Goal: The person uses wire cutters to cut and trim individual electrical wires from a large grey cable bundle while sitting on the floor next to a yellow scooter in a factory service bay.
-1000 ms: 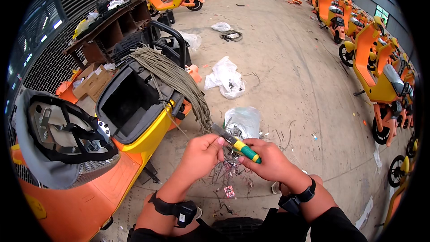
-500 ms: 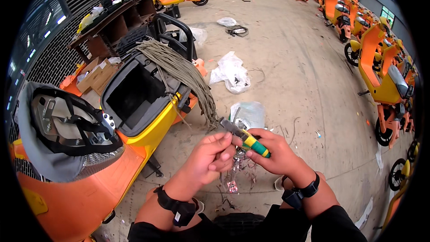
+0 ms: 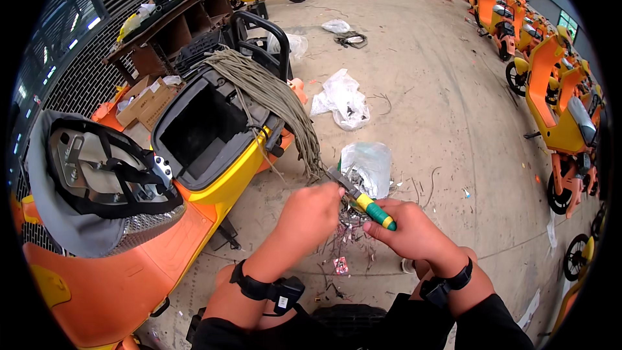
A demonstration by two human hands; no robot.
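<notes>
My right hand [image 3: 414, 228] is wrapped round the green and yellow handles of a pair of pliers [image 3: 372, 207]. Their grey metal head points up and to the left. My left hand [image 3: 312, 212] is closed beside that head, its fingertips mostly turned out of sight; whatever they grip is hidden. Just beyond my hands hangs the lower end of a bundle of grey-green cables [image 3: 259, 87], draped over the open dark seat box [image 3: 201, 126] of a yellow and orange scooter. Under the pliers, small wire scraps [image 3: 350, 246] litter the floor.
A clear plastic bag [image 3: 366, 162] lies beyond my hands, with a white plastic bag [image 3: 343, 100] farther off. An upturned grey seat [image 3: 103, 181] rests on the scooter at left. Rows of orange scooters [image 3: 551, 104] line the right side. Cardboard boxes [image 3: 146, 104] stand back left.
My left hand has turned over, its fingers now curled away from view, and stays beside the pliers' head. The pliers keep about the same tilt in my right hand. The view has shifted slightly.
</notes>
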